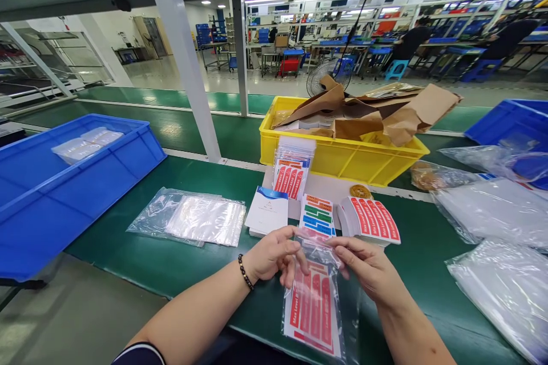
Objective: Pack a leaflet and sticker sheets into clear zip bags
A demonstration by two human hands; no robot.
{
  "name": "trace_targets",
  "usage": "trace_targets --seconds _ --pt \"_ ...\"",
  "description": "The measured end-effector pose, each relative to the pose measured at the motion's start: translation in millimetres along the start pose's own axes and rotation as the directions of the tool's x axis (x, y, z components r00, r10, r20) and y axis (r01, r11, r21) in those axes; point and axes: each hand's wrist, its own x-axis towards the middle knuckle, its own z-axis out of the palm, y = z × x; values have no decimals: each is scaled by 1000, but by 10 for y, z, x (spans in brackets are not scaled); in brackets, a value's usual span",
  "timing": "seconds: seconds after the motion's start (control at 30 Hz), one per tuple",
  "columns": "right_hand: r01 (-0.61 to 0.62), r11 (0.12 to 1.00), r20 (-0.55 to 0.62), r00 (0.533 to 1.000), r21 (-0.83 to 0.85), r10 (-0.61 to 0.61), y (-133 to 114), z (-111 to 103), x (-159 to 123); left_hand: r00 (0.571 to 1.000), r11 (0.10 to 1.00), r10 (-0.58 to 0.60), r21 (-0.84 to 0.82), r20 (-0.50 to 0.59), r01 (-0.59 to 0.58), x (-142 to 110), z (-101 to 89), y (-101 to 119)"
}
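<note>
A clear plastic bag (pixel 311 313) with red-and-white "Max Level" label sheets inside hangs between my hands near the table's front edge. My left hand (pixel 276 255), with a beaded bracelet at the wrist, pinches the left side of the bag's top. On the right side of that top, the thumb and fingers of my right hand (pixel 363 262) are closed. Just beyond them lie a stack of multicoloured label sheets (pixel 317 214), a stack of red label sheets (pixel 371 218) and white booklets (pixel 267 210). Filled bags (pixel 292 174) lean against a yellow bin.
The yellow bin (pixel 342 159) holds torn brown paper. Flat clear bags (pixel 208 219) lie at left beside a blue bin (pixel 81 182). More plastic packs (pixel 499 291) cover the right side, near another blue bin (pixel 514 120). A white post (pixel 182 57) rises behind the green table (pixel 184 265).
</note>
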Motion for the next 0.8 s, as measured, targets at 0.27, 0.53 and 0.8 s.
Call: trace_targets --seconds 0.27,0.53,0.8 --pt "-98 991 172 979 -88 112 11 74 55 844 698 464 698 -268 -162 -24 59 59" --pt "47 932 301 951 -360 68 -99 103 41 947 558 320 812 -24 -169 -24 35 29" --pt "89 888 376 921 -451 99 -130 -79 45 982 426 188 899 22 -102 -19 -20 36"
